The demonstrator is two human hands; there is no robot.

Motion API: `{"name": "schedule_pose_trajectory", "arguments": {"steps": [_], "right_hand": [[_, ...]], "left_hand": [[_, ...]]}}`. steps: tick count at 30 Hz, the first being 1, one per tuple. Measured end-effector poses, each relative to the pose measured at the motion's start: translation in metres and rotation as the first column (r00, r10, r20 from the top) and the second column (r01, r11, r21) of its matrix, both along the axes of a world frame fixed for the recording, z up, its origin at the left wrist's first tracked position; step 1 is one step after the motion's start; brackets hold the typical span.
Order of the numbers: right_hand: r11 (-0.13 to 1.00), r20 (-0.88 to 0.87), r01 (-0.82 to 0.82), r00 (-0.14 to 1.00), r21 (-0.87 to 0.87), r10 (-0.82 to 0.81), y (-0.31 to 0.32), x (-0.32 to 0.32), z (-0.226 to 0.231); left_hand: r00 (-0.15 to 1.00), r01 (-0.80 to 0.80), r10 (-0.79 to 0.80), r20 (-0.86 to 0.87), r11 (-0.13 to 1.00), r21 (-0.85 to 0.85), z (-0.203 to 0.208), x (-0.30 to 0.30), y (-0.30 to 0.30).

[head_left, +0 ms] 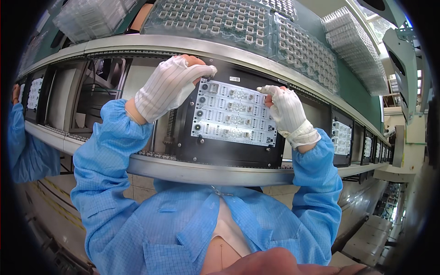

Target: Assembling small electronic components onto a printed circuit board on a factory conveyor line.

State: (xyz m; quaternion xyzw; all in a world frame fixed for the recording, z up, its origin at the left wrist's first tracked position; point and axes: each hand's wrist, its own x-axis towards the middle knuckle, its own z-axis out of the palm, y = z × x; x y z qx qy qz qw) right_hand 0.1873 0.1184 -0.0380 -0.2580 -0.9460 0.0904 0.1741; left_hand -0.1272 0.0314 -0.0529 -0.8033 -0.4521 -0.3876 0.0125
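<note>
Left hand (172, 87): white striped glove, up at 11 o'clock, fingers curled over the top left corner of the white board (233, 118), fingertips touching its edge; whether it pinches or just presses, cannot tell
Right hand (286, 110): gloved too, at 1 o'clock, forefinger and thumb drawn close at the board's top right corner; a true grip cannot be made out
White board: rows of small parts, lying on the black carrier (229, 153), dead centre
Black carrier: sits on the conveyor line (197, 172) between its two metal rails
More carriers (341, 137): off at 3 o'clock, same line
Clear trays (256, 27): shelf above, 12 o'clock
Another person's sleeve (27, 146): blue, 9 o'clock
</note>
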Motion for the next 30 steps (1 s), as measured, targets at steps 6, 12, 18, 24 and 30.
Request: {"name": "schedule_pose_trajectory", "arguments": {"steps": [6,12,18,24,30], "right_hand": [[0.992,0.059,0.026,0.998,-0.123,-0.019,0.004,-0.003,0.013],[0.945,0.109,0.082,0.993,-0.316,-0.050,0.011,-0.011,0.025],[0.999,0.164,-0.043,0.985,-0.031,0.047,0.002,-0.012,0.016],[0.990,0.063,0.005,0.998,0.141,-0.014,-0.010,-0.003,-0.009],[0.968,-0.058,0.100,0.992,-0.230,-0.116,0.012,0.009,0.024]], "left_hand": [[1.000,0.014,-0.014,0.018,0.999,-0.036,0.001,0.000,-0.001],[1.000,0.018,-0.018,-0.001,0.998,-0.057,0.005,-0.001,-0.005],[0.999,-0.020,0.016,-0.044,0.995,-0.095,0.009,-0.002,-0.007],[0.988,-0.142,0.142,-0.062,0.990,0.011,0.021,0.002,0.037],[0.988,-0.032,0.016,-0.152,0.994,-0.103,0.027,0.038,0.131]]}}
